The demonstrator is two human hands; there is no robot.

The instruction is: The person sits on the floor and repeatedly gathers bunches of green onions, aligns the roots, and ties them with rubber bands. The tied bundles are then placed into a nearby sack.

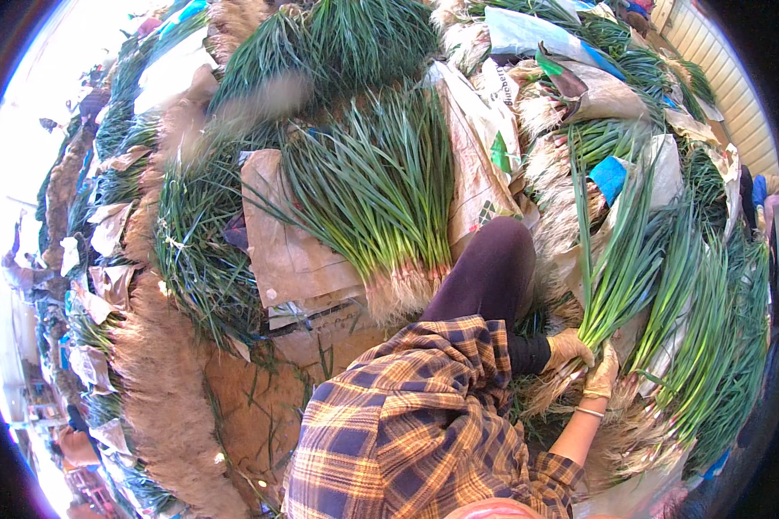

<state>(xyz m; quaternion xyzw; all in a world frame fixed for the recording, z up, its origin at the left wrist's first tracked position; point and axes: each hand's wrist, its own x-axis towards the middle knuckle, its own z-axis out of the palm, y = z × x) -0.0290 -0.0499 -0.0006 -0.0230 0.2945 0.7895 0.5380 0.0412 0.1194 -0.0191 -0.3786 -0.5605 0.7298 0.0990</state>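
In my gloved left hand (567, 350) is the lower end of a bunch of long-leaved green stalks (613, 285), which look like green garlic. The leaves fan upward and pale hairy roots hang below the glove. My gloved right hand (601, 375), with a bracelet at the wrist, closes on the same bunch from the right, fingers pointing up along the stems. Just right of the hands lies a row of loose stalks (681, 344), roots towards me. A larger pile of stalks (389, 220), with reddish stem bases, rests left of my bent knee (487, 272).
Brown paper sheeting (298, 253) lies under the left side of the pile. Cut leaves (201, 259) heap beside it. Printed woven sacks (474, 149) stand between bundles. A long bank of root ends (162, 402) runs down the left, and more bundles (363, 39) lie ahead.
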